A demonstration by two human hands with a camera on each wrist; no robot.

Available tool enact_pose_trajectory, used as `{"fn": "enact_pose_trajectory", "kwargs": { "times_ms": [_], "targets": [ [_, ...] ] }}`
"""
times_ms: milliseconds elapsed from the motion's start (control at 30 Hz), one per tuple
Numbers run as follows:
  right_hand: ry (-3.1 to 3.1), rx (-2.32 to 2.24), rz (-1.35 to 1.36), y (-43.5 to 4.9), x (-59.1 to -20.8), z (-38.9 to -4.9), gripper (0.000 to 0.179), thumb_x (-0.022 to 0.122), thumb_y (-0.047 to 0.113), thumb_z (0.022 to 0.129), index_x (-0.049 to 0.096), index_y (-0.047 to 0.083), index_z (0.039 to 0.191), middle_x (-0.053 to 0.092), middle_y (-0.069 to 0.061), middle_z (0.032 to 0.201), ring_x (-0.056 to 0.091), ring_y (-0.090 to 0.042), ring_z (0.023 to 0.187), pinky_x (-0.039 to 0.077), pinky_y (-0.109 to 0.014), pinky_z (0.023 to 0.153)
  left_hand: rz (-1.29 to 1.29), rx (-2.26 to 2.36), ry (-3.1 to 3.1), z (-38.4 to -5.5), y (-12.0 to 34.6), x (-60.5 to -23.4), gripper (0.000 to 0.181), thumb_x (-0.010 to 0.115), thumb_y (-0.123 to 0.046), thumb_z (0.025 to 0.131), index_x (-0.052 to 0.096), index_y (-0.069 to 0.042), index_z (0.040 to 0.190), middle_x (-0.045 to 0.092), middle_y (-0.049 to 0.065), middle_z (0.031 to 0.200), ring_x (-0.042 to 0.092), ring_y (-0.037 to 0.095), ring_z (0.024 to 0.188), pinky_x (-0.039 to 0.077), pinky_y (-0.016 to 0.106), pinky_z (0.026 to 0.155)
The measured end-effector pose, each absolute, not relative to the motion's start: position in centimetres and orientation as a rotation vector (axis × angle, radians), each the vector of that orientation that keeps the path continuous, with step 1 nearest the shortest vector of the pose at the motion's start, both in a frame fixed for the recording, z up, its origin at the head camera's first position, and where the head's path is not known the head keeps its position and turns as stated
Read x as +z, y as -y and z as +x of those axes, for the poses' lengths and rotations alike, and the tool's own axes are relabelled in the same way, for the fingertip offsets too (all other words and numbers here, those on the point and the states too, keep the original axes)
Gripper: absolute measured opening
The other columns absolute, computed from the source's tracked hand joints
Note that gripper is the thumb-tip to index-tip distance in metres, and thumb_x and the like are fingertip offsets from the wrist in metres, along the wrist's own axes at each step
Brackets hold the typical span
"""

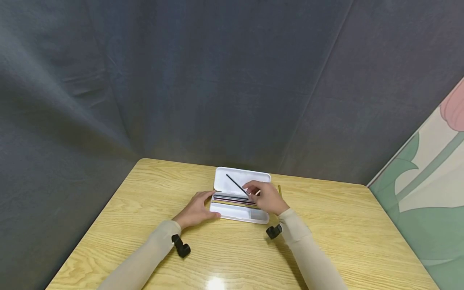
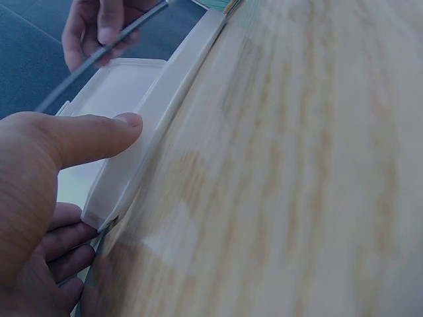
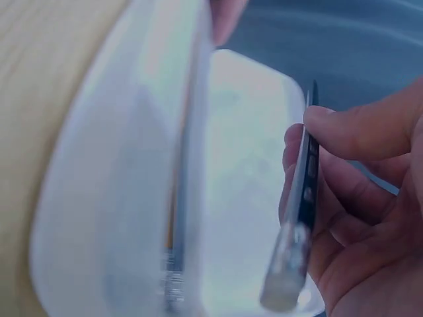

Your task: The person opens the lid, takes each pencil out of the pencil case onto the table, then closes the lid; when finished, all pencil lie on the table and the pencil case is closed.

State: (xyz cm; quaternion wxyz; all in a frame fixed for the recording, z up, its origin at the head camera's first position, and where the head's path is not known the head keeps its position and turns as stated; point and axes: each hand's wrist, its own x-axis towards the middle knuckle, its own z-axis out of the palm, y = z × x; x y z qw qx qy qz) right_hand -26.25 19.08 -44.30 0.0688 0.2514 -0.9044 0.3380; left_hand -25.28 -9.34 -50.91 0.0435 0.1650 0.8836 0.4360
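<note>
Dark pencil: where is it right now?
Just below centre in the head view, the dark pencil is pinched in the right hand, slanting up-left in front of the open white lid.

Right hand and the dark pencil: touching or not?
Touching. The right wrist view shows it plainly: the right hand pinches the dark pencil, thumb tip against its side.

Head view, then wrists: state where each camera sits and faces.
Head: on the head, forward and down at white case, held pencil, left hand, right hand, sleeves.
Left wrist: on that wrist, along the case's front edge; both hands show.
Right wrist: on that wrist, at case and pencil; mainly right hand.
Wrist views share case, pencil, right hand.
</note>
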Motion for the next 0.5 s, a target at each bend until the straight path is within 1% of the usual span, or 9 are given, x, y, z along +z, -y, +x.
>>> {"fn": "enact_pose_trajectory", "kwargs": {
  "times_ms": [200,367,500],
  "targets": [
    [2.661,1.167,0.620,-20.7,-42.8,-25.9,0.032,0.070,-0.001,0.090,0.072,0.015,0.118,0.073,-0.005,0.093,0.069,-0.013,0.083,0.059,-0.024,0.073,0.504,1.337,-2.684,-25.2,9.4,-51.0,0.091,0.086,-0.048,0.078,0.045,-0.020,0.154,0.042,0.009,0.159,0.035,0.033,0.150,0.033,0.057,0.122],
    [2.627,1.206,0.454,-23.2,-42.1,-25.7,0.036,0.072,0.000,0.090,0.070,0.015,0.123,0.072,-0.010,0.097,0.068,-0.019,0.084,0.056,-0.022,0.068,0.515,1.336,-2.677,-25.3,9.5,-51.1,0.091,0.085,-0.049,0.078,0.044,-0.020,0.154,0.041,0.009,0.159,0.035,0.034,0.150,0.034,0.058,0.121],
    [2.628,1.208,0.334,-25.6,-42.0,-25.4,0.038,0.070,0.002,0.092,0.067,0.014,0.128,0.071,-0.013,0.100,0.067,-0.018,0.085,0.055,-0.021,0.065,0.526,1.329,-2.674,-25.3,9.6,-51.1,0.092,0.085,-0.050,0.078,0.044,-0.020,0.155,0.042,0.008,0.159,0.036,0.033,0.150,0.034,0.057,0.121]
  ]
}}
